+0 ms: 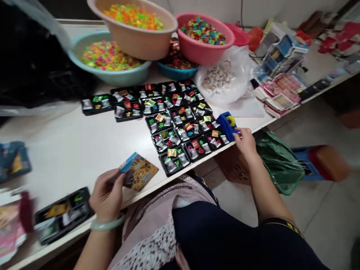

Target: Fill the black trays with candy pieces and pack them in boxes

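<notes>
In my left hand (108, 193) is a flat printed box (140, 170) with a blue edge and a picture of yellow-brown figures, held by one side over the table's front edge. My right hand (245, 141) pinches the near end of a blue tape dispenser (225, 125), which carries a yellow-cored roll. Whether a strip of tape lies between the fingers is too small to tell. Left of the dispenser, black compartment trays (173, 161) with small wrapped packets and colourful pieces stand in rows. Another filled tray (64, 215) lies left of my left hand.
Basins of colourful small pieces, among them a peach basin (140, 39) and a pink basin (206, 52), line the back. A clear bag (222, 90) of packets and stacked printed cartons (281, 90) stand right. A green bag (281, 161) sits below the table edge.
</notes>
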{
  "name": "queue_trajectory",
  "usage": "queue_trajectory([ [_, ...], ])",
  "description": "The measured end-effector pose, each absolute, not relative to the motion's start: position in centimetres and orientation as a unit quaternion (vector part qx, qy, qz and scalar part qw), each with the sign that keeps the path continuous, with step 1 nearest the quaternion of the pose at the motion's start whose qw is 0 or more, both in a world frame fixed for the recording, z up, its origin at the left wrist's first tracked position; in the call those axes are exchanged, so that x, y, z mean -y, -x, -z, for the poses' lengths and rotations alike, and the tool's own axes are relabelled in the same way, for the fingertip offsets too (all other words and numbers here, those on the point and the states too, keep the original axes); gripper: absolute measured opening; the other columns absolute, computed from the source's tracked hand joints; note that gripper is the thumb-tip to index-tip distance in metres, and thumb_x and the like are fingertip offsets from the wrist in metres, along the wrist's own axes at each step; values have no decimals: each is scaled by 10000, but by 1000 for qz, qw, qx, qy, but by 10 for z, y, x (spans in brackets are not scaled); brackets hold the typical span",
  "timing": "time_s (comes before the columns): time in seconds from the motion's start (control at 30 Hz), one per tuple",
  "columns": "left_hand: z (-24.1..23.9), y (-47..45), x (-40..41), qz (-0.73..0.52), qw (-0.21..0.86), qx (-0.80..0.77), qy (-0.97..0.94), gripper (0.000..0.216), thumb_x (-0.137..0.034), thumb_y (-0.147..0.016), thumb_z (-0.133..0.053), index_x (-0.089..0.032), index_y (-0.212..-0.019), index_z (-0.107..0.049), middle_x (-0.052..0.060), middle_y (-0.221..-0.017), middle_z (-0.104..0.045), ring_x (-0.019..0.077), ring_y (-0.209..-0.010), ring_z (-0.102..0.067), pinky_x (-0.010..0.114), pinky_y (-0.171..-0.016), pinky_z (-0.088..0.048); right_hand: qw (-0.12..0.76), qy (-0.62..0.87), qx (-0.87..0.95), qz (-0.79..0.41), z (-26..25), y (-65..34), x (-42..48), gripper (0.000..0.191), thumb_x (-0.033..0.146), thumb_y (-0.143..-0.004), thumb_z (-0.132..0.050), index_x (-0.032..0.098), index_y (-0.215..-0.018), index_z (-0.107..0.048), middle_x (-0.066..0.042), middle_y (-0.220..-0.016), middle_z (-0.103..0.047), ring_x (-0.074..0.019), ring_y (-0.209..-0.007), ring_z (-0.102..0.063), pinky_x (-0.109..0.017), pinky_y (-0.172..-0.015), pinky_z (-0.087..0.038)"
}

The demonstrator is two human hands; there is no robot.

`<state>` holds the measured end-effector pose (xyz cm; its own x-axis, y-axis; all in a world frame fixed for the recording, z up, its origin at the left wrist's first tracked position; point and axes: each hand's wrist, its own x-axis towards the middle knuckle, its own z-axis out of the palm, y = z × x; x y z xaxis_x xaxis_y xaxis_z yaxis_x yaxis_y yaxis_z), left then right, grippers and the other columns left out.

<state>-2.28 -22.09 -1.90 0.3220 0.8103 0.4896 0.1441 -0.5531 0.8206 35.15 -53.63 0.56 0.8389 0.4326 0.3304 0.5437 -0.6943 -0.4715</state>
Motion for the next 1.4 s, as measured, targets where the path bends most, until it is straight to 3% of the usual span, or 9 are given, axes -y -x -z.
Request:
queue_trajectory([
  [0.13, 8, 20, 222, -443, 343, -367, -743, 339, -264, -652, -770, -503, -885, -709, -145, -844, -699, 209, -749, -649, 467, -697, -571, 241, 950, 193, 55, 4, -397, 570, 207, 303, -788, -605, 153, -866, -725, -113, -921, -578, -239, -815, -607, -467, -873, -487],
  [0.37, 6, 18, 227, -428, 327, -400, -741, 353, -292, -640, -769, -548, -870, -695, -182, -816, -695, 210, -736, -646, 492, -704, -579, 466, 874, 105, -86, 20, -395, 584, 392, 568, -784, -545, 187, -812, -633, -38, -793, -625, -179, -728, -622, -370, -700, -559],
  [0.57, 2, 18, 228, -398, 310, -400, -765, 371, -296, -703, -747, -542, -972, -676, -194, -930, -703, 206, -822, -664, 514, -797, -577, 399, 913, 79, -34, 21, -386, 586, 278, 459, -710, -657, 195, -652, -596, -60, -808, -632, -198, -754, -594, -392, -783, -514],
  [0.7, 5, 19, 225, -399, 327, -358, -778, 274, -288, -704, -756, -404, -944, -693, -102, -868, -690, 183, -786, -649, 423, -718, -578, 370, 924, 81, -58, 4, -370, 578, 265, 372, -700, -676, 201, -538, -554, -47, -630, -609, -204, -679, -585, -388, -775, -490],
  [0.83, -2, 25, 233, -374, 312, -294, -822, 180, -264, -756, -716, -223, -899, -616, -22, -811, -612, 128, -712, -595, 266, -600, -515, 498, 814, 187, -234, -24, -302, 520, 258, 442, -753, -673, 191, -799, -710, -23, -682, -681, -160, -596, -608, -305, -619, -508],
  [0.97, -16, 29, 245, -318, 287, -227, -875, 108, -221, -844, -620, -184, -927, -562, 19, -837, -580, 120, -737, -558, 238, -633, -483, 578, 626, 312, -420, -54, -208, 428, 231, 389, -743, -727, 210, -886, -762, -19, -704, -706, -135, -584, -622, -291, -605, -536],
  [1.07, -21, 34, 247, -272, 243, -202, -909, 302, -213, -889, -547, -194, -1188, -508, 38, -888, -565, 136, -772, -554, 252, -673, -481, 579, 540, 346, -504, -56, -154, 371, 392, 380, -743, -713, 211, -1096, -724, -6, -723, -709, -119, -576, -606, -291, -594, -541],
  [1.2, -24, 39, 244, -204, 161, -160, -952, 515, -201, -920, -458, -238, -1423, -352, 56, -950, -539, 151, -782, -556, 249, -646, -472, 558, 553, 364, -500, -30, -129, 334, 523, 408, -759, -669, 177, -1228, -642, 12, -708, -690, -102, -530, -562, -282, -574, -520],
  [1.4, -15, 33, 242, -226, 264, -170, -922, 365, -215, -909, -462, -214, -1265, -544, 78, -979, -582, 155, -829, -586, 282, -717, -509, 400, 705, 469, -351, -18, -141, 324, 606, 465, -823, -592, 155, -1341, -530, -26, -696, -672, -182, -606, -599, -314, -593, -482],
])
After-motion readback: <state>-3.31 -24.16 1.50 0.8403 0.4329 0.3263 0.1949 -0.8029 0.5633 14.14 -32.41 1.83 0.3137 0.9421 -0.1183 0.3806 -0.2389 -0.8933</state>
